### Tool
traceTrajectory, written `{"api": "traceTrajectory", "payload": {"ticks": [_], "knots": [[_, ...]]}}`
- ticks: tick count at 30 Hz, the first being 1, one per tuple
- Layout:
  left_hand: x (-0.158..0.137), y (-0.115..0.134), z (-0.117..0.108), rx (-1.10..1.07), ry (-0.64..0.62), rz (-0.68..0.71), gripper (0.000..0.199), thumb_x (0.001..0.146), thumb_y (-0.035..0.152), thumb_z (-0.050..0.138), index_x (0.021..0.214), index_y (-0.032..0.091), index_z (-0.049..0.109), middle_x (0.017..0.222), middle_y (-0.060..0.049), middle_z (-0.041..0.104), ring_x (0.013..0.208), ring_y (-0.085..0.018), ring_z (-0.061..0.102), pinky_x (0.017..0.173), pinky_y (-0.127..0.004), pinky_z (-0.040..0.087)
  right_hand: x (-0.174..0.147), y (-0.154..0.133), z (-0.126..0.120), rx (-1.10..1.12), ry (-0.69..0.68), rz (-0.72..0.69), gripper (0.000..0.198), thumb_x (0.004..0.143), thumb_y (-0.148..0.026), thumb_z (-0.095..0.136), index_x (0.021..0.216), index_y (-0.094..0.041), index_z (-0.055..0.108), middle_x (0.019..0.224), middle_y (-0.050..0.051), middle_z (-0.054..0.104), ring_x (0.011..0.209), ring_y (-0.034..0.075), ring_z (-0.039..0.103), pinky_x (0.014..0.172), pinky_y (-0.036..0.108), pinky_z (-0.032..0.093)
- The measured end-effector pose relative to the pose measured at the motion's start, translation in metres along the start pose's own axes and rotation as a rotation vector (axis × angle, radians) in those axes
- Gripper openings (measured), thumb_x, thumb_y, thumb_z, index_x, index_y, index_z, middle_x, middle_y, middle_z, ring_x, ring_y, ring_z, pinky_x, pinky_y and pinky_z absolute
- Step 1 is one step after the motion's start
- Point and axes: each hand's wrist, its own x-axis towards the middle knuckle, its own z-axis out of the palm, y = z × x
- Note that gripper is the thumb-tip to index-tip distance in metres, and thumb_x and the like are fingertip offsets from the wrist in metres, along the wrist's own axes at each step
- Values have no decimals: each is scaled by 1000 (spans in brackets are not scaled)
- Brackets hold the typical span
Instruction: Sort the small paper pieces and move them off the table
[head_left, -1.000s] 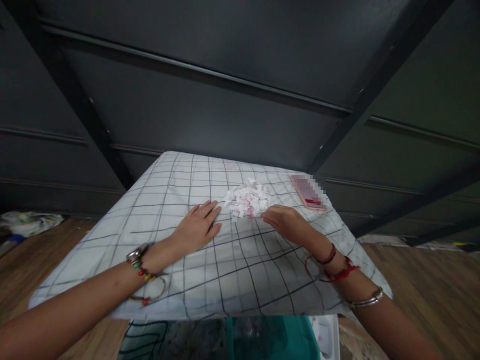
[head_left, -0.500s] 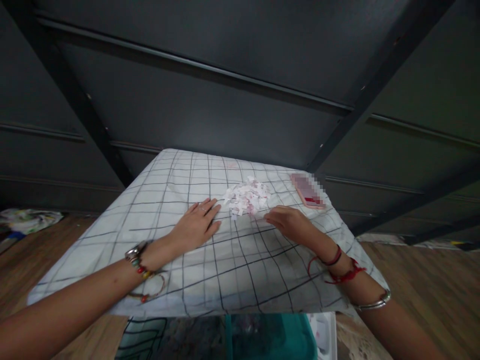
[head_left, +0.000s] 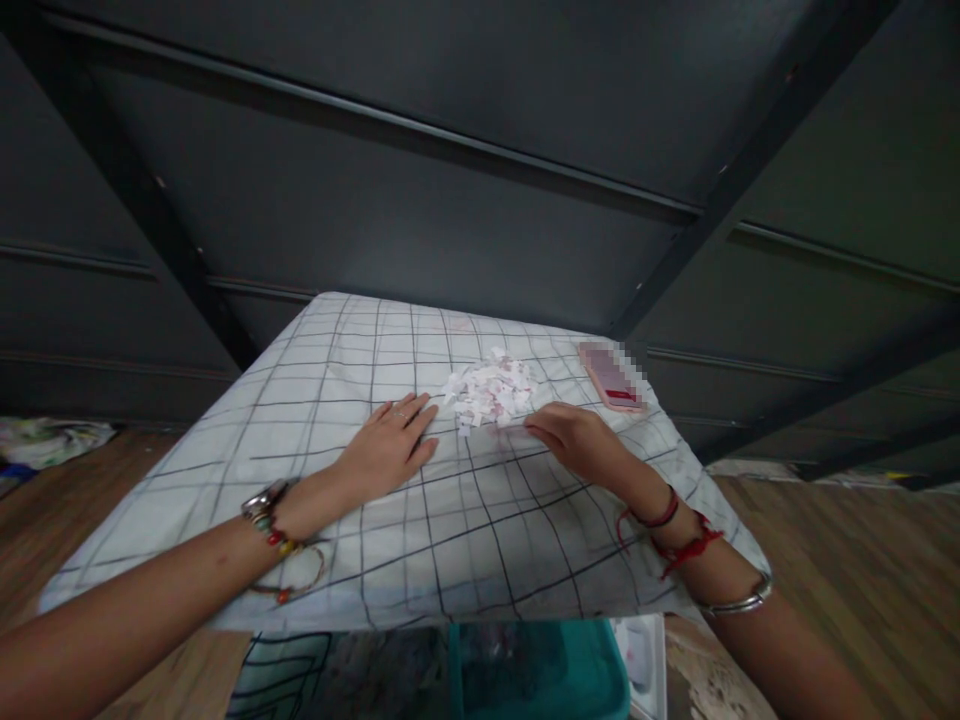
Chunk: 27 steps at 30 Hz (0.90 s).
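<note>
A loose heap of small white paper scraps (head_left: 491, 388), some with pinkish marks, lies on the checked cloth (head_left: 375, 560) covering the table. My left hand (head_left: 386, 447) rests flat on the cloth just left of the heap, fingers apart and holding nothing. At the heap's near right edge is my right hand (head_left: 576, 440), its fingers closed together in a pinch. Blur and the hand's angle hide whatever may be between those fingertips. A pale pinkish smear shows on the cloth beside them.
A phone (head_left: 611, 378) in a pink case lies at the table's right side. Dark metal panels (head_left: 420, 230) rise behind the table. Below the front edge sit a teal plastic bin (head_left: 611, 665) and a white container (head_left: 651, 660). Crumpled cloth (head_left: 56, 443) lies on the floor at left.
The whole view has shifted slightly. My right hand's pinched fingers have moved a touch forward by the heap; my left hand stays flat in place.
</note>
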Motion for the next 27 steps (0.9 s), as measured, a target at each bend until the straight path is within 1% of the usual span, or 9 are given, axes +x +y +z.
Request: {"api": "traceTrajectory", "payload": {"ticks": [5, 10, 12, 15, 18, 20, 22, 24, 27], "knots": [[0, 0, -1, 17, -17, -12, 48, 91, 39, 29, 130, 14, 40, 139, -12, 34, 128, -26, 30, 103, -43, 26, 5, 0, 7, -48, -11, -6, 25, 90, -22, 37, 81, -17, 59, 77, 5, 60, 76, 14, 52, 66, 25, 38], [0, 0, -1, 15, -20, 0, 49, 91, 39, 29, 129, 12, 40, 138, -14, 35, 128, -27, 29, 103, -44, 26, -5, -4, 5, 79, -37, -44, 24, 90, -25, 39, 85, -17, 61, 79, 4, 61, 74, 13, 54, 64, 24, 40], [0, 0, -1, -1, -13, -2, 48, 91, 39, 29, 129, 12, 40, 139, -13, 35, 128, -27, 29, 103, -44, 25, -6, -4, 2, 92, -16, -23, 24, 91, -25, 38, 86, -17, 61, 80, 4, 61, 75, 13, 54, 64, 24, 40], [0, 0, -1, -13, -12, -7, 48, 91, 40, 28, 129, 13, 40, 139, -12, 35, 128, -27, 29, 103, -44, 24, -4, -5, 2, 25, -7, 23, 24, 90, -23, 39, 84, -17, 60, 79, 5, 60, 75, 14, 53, 64, 25, 39], [0, -1, 0, -5, -12, 0, 48, 91, 39, 28, 129, 13, 41, 139, -12, 35, 128, -27, 29, 103, -43, 24, -5, -8, 6, 1, -36, -39, 23, 90, -22, 38, 85, -16, 60, 79, 6, 60, 75, 15, 54, 65, 26, 40], [1, -2, 1, 3, -15, 0, 49, 90, 40, 28, 129, 12, 40, 139, -13, 35, 128, -27, 29, 103, -43, 24, -9, -11, 6, 35, -49, -106, 25, 90, -22, 37, 85, -16, 61, 80, 6, 61, 77, 15, 54, 67, 26, 41], [1, -2, 1, 6, -14, -3, 49, 90, 40, 29, 129, 12, 40, 139, -13, 35, 128, -27, 29, 103, -43, 25, -14, -13, 4, 65, -37, -125, 26, 91, -23, 37, 85, -17, 61, 80, 6, 61, 78, 14, 54, 67, 25, 41], [1, -1, 1, -1, -5, -3, 49, 90, 40, 29, 129, 13, 41, 139, -12, 35, 128, -27, 30, 103, -43, 25, -16, -10, 1, 66, -6, -72, 26, 91, -24, 37, 84, -17, 61, 79, 5, 61, 77, 14, 55, 66, 25, 41], [0, 0, 0, -18, 4, -4, 48, 90, 39, 29, 128, 13, 41, 139, -13, 35, 128, -27, 30, 103, -43, 25, -12, 1, 1, -3, 46, 70, 25, 90, -23, 39, 82, -17, 61, 77, 5, 61, 74, 15, 54, 65, 25, 40]]}}
